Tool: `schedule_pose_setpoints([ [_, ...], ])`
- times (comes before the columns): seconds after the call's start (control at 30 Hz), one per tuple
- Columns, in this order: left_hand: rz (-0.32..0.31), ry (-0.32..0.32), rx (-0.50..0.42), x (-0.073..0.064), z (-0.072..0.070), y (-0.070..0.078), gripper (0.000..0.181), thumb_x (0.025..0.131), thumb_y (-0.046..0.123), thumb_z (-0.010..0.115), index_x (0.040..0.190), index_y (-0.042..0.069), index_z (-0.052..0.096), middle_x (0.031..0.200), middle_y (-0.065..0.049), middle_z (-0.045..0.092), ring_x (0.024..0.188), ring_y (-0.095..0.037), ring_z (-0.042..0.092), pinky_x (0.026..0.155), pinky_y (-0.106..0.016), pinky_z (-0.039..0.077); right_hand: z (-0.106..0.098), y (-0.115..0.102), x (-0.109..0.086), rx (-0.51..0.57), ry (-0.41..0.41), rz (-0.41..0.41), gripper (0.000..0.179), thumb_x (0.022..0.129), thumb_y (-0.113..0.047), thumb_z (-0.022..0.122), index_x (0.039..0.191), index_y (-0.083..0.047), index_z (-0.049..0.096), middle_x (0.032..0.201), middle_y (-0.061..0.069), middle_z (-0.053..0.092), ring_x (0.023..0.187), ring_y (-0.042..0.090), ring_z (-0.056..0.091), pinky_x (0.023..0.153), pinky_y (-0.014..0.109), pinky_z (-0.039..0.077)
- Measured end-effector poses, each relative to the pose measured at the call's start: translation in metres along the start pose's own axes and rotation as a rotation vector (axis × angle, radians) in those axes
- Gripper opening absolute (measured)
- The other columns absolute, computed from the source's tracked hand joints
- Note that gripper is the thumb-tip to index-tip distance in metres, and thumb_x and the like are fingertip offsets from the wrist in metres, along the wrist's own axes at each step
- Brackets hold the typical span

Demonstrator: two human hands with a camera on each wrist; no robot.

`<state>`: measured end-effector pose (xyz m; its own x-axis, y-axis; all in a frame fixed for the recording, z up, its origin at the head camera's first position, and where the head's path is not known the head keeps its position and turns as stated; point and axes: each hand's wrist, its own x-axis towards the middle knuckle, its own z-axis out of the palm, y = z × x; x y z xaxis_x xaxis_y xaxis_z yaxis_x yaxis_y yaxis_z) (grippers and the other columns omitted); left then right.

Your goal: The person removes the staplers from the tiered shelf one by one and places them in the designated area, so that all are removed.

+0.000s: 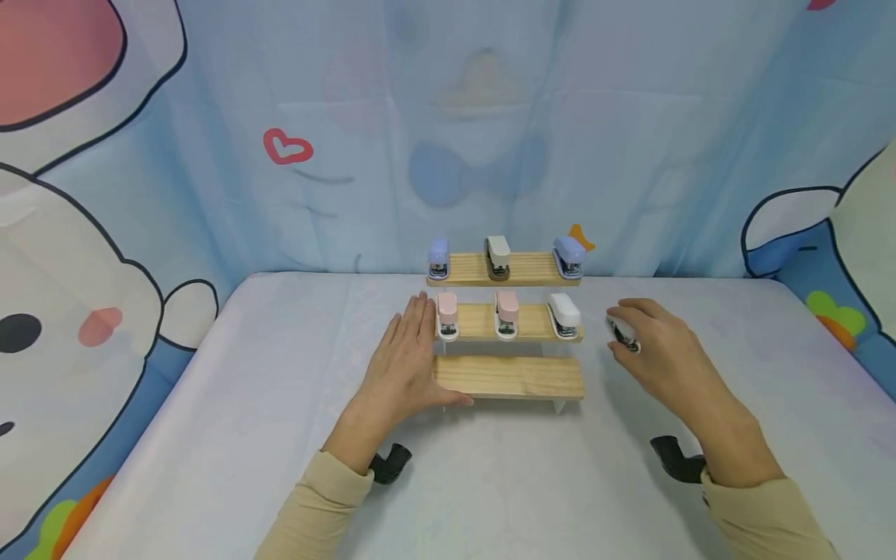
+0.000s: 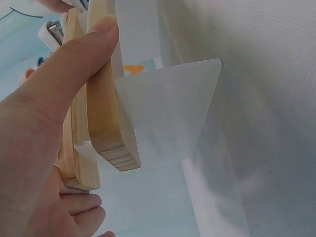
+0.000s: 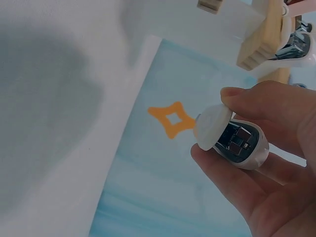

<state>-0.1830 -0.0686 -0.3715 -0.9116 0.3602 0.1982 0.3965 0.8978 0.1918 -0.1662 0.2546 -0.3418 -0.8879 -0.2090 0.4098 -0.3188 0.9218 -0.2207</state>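
In the head view, a wooden three-step display rack (image 1: 509, 379) with clear side supports stands on the table. My left hand (image 1: 402, 362) rests against its left end, fingers straight along the side. Its thumb (image 2: 81, 61) presses on the front edge of the lowest plank (image 2: 106, 111). To the right of the rack, my right hand (image 1: 661, 350) pinches a small white stapler (image 3: 242, 143) between thumb and fingers. The stapler's dark inside with metal parts shows in the right wrist view.
Two pink mini staplers (image 1: 447, 315) and a white one (image 1: 564, 315) stand on the middle plank. On the top plank are a violet stapler (image 1: 439, 258), a grey-white one (image 1: 498, 257) and a blue one (image 1: 569, 257). A printed blue curtain (image 1: 476, 117) hangs behind the white table (image 1: 504, 482).
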Motion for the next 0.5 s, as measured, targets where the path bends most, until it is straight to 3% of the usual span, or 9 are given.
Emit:
schedule_pose_setpoints([
  [0.5,-0.008,-0.016,0.0,0.001,0.001,-0.001,0.146,0.057,0.075,0.08,0.158,-0.002,0.008,0.167,-0.017,0.007,0.156,-0.027,0.009,0.127,-0.043,0.015,0.013,0.014,0.014,0.056,-0.135,0.113,0.044,0.083,0.0,0.073,0.124,0.012,0.06,0.129,0.034,0.051,0.117,0.052,0.052,0.09,0.064,0.05],
])
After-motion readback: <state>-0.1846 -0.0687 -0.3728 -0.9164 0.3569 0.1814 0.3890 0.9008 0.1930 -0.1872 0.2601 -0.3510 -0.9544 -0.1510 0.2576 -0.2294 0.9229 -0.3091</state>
